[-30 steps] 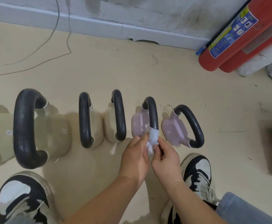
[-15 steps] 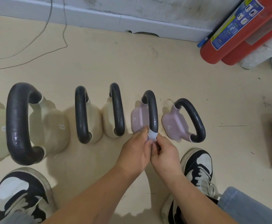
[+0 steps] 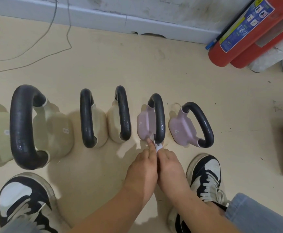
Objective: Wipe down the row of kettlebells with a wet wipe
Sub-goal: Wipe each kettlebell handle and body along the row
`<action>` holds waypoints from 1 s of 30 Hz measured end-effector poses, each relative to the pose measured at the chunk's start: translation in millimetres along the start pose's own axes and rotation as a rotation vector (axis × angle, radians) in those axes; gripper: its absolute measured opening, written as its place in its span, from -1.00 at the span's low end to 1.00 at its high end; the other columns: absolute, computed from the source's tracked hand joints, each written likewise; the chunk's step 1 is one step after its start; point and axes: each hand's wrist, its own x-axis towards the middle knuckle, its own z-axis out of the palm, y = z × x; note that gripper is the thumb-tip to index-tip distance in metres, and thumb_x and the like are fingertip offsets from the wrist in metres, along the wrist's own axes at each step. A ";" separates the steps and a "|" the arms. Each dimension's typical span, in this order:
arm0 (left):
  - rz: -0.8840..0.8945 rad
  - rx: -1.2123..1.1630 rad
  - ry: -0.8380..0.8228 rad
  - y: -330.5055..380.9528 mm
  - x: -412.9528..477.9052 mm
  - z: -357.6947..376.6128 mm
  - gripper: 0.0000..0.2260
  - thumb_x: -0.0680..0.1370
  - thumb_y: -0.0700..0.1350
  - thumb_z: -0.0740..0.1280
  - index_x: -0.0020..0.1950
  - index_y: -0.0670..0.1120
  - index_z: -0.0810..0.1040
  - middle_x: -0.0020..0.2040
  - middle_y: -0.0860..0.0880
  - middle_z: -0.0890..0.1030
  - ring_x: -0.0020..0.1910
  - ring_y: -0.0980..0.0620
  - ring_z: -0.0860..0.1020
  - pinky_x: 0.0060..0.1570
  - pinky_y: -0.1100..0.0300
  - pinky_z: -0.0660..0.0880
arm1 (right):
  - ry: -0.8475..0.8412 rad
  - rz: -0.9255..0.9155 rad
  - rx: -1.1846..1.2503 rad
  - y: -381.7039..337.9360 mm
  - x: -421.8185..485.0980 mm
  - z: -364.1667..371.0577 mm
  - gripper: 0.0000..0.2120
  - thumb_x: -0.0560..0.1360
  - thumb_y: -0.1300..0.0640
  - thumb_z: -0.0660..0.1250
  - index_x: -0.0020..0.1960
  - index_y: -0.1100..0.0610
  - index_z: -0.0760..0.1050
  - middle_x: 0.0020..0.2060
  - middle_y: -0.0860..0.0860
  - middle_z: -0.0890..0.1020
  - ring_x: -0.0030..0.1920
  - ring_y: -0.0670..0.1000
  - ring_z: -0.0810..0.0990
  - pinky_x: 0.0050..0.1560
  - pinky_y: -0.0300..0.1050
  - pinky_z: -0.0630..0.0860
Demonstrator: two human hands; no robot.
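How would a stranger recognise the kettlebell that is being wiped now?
A row of kettlebells stands on the beige floor. The two at its right end are pink; take the left pink kettlebell. The left hand and right hand hold a white wipe at the near end of its black handle; its pink neighbour is untouched.

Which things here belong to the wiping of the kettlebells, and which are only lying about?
For the job: wet wipe, pinched by left hand and right hand at the near handle end of the left pink kettlebell; right pink kettlebell; right cream kettlebell; left cream kettlebell; large kettlebell marked 8.

Lying about: red fire extinguishers; thin cables by the wall.
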 end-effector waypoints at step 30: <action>-0.231 -0.378 0.102 7.9 20.7 -13.2 -0.83 0.65 -0.01 0.15 -0.01 -0.05 0.48 -0.17 -0.09 0.59 -0.11 -0.15 0.58 -0.08 0.00 0.54 | -0.049 0.562 0.743 -10.4 19.8 -24.5 -0.59 0.60 -0.01 0.26 -0.25 0.28 0.35 -0.40 0.05 0.42 -0.34 0.03 0.38 -0.24 -0.02 0.38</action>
